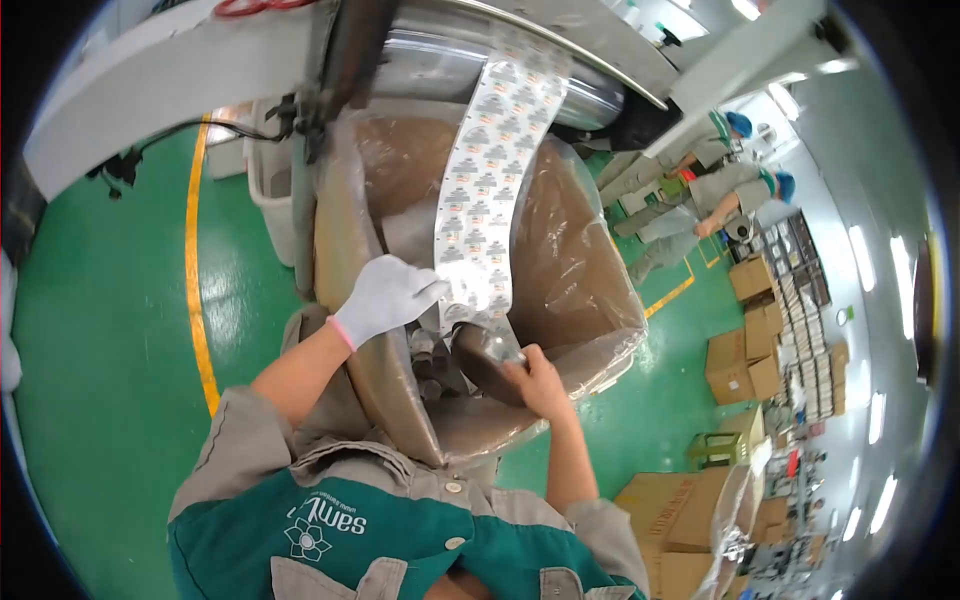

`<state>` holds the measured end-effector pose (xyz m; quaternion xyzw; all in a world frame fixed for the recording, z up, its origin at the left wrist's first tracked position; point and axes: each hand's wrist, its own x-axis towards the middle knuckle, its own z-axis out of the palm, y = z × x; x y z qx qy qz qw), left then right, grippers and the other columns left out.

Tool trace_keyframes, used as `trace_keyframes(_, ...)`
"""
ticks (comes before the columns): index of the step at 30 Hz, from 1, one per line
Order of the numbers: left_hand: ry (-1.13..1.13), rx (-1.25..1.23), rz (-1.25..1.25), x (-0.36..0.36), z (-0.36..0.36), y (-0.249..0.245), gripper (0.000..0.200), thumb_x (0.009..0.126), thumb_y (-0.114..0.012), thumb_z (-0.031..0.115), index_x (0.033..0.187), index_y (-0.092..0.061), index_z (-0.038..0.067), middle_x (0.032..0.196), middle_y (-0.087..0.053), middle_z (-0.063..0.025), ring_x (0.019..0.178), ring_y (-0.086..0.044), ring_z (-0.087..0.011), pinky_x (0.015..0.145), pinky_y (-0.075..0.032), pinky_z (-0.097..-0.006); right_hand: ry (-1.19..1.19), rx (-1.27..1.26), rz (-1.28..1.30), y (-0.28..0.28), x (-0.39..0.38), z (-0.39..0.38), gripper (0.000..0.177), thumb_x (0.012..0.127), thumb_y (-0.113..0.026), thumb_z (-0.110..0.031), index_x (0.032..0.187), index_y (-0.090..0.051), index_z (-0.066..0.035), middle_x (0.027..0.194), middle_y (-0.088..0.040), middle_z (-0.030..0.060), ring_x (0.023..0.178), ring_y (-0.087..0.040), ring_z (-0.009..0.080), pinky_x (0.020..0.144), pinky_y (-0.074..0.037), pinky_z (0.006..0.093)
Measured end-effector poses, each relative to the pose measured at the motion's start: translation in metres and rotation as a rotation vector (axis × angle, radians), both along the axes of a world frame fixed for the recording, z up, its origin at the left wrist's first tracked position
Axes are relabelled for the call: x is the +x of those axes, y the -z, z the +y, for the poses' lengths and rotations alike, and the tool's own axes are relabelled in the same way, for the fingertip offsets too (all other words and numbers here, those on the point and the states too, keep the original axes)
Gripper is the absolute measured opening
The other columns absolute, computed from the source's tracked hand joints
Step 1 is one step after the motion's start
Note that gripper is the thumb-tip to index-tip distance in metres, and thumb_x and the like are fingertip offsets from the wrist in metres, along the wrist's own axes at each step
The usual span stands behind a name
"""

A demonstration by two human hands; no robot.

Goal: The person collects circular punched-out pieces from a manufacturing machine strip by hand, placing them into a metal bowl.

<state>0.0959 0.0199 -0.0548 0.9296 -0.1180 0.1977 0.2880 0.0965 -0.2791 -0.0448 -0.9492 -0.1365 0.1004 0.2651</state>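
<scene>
My left hand (390, 298), in a white glove with a pink cuff, has its fingertips at the left edge of a printed foil strip (487, 180). The strip hangs from a metal roller (430, 65) into a bin lined with clear plastic (580, 270). Bare and closed, my right hand (540, 383) grips a dark rounded object (485, 362) at the strip's lower end. Several small dark pieces (432, 372) lie inside the bin below my hands. What the gloved fingertips hold, if anything, is hard to make out.
A machine frame (190, 60) spans the top left. A white bin (270, 195) stands left of the lined bin. Two people in blue caps (735, 190) work at the upper right. Cardboard boxes (670, 510) sit at the lower right, with more boxes (738, 365) beyond.
</scene>
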Motion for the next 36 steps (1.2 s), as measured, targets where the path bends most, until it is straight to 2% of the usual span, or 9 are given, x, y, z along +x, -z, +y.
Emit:
trace_keyframes(6,0.033,-0.108,-0.106,0.001,0.004,0.008,0.027,0.085,-0.056,0.030,0.074,-0.069,0.010,0.060,-0.058,-0.0133,0.060,-0.059,-0.0308,0.058,-0.045,-0.0443,0.180,0.086,0.117,-0.083,0.083,0.031,0.036,0.081,-0.071,-0.035,0.085,-0.055,-0.003,0.069,-0.054,0.0012,0.058,-0.046,0.0083,0.052,-0.038,0.0250)
trace_keyframes(9,0.072,-0.074,-0.070,0.004,0.006,0.003,0.026,0.084,-0.058,0.030,0.074,-0.069,0.010,0.056,-0.054,-0.0113,0.058,-0.056,-0.0284,0.058,-0.044,-0.0414,0.150,1.050,0.229,-0.092,0.148,0.033,0.020,0.090,-0.058,-0.006,0.109,-0.057,-0.004,0.092,-0.065,0.0041,0.079,-0.061,0.0130,0.066,-0.048,0.0233)
trace_keyframes(12,0.077,-0.131,-0.118,0.005,0.005,0.002,0.023,0.083,-0.059,0.030,0.076,-0.070,0.010,0.056,-0.053,-0.0098,0.058,-0.056,-0.0269,0.059,-0.044,-0.0401,0.091,1.738,0.407,-0.059,0.187,0.048,0.025,0.093,-0.057,-0.012,0.116,-0.056,-0.004,0.115,-0.062,0.0082,0.106,-0.059,0.0190,0.086,-0.050,0.0328)
trace_keyframes(14,0.079,-0.128,-0.095,0.007,0.007,-0.001,0.019,0.082,-0.061,0.027,0.077,-0.070,0.010,0.058,-0.054,-0.0085,0.060,-0.056,-0.0259,0.059,-0.044,-0.0394,0.251,1.648,0.516,0.015,0.210,0.049,0.041,0.091,-0.063,-0.025,0.125,-0.052,-0.003,0.120,-0.059,0.0042,0.110,-0.055,0.0197,0.096,-0.044,0.0398)
trace_keyframes(18,0.111,-0.119,-0.080,0.015,0.014,-0.010,0.011,0.078,-0.065,0.021,0.078,-0.069,0.011,0.062,-0.057,-0.0077,0.064,-0.059,-0.0257,0.062,-0.046,-0.0374,0.717,0.445,0.658,0.184,0.217,-0.034,0.044,0.083,-0.072,-0.029,0.110,-0.062,0.003,0.097,-0.065,0.0080,0.084,-0.060,0.0212,0.070,-0.051,0.0376)
trace_keyframes(21,0.110,-0.095,-0.057,0.017,0.010,-0.008,0.013,0.079,-0.066,0.022,0.084,-0.069,0.010,0.070,-0.064,-0.0085,0.072,-0.063,-0.0272,0.074,-0.050,-0.0362,0.026,-0.567,0.496,0.155,0.191,-0.026,0.045,0.079,-0.070,-0.039,0.069,-0.067,0.004,0.065,-0.065,0.0157,0.055,-0.064,0.0250,0.057,-0.052,0.0390)
trace_keyframes(26,0.124,-0.045,0.071,0.012,0.005,-0.008,0.014,0.079,-0.065,0.021,0.085,-0.069,0.009,0.069,-0.064,-0.0080,0.072,-0.064,-0.0264,0.078,-0.050,-0.0375,-0.118,-0.558,0.620,0.061,0.200,0.029,0.051,0.069,-0.078,-0.039,0.096,-0.061,0.001,0.075,-0.063,0.0104,0.064,-0.060,0.0179,0.054,-0.049,0.0329)
trace_keyframes(33,0.093,-0.016,-0.024,0.015,0.003,-0.009,0.015,0.078,-0.067,0.020,0.089,-0.070,0.010,0.074,-0.066,-0.0086,0.078,-0.065,-0.0273,0.076,-0.050,-0.0380,-0.217,0.728,1.022,0.062,0.232,0.050,0.036,0.082,-0.072,-0.025,0.107,-0.057,-0.003,0.091,-0.062,0.0028,0.078,-0.058,0.0106,0.069,-0.048,0.0266)
trace_keyframes(36,0.082,0.004,-0.071,0.018,0.002,-0.011,0.012,0.077,-0.065,0.021,0.081,-0.068,0.010,0.065,-0.061,-0.0074,0.066,-0.061,-0.0247,0.066,-0.048,-0.0363,0.037,-0.109,0.211,0.194,0.262,0.036,0.061,0.081,-0.070,-0.037,0.121,-0.048,0.004,0.110,-0.063,0.0187,0.101,-0.063,0.0264,0.085,-0.049,0.0372)
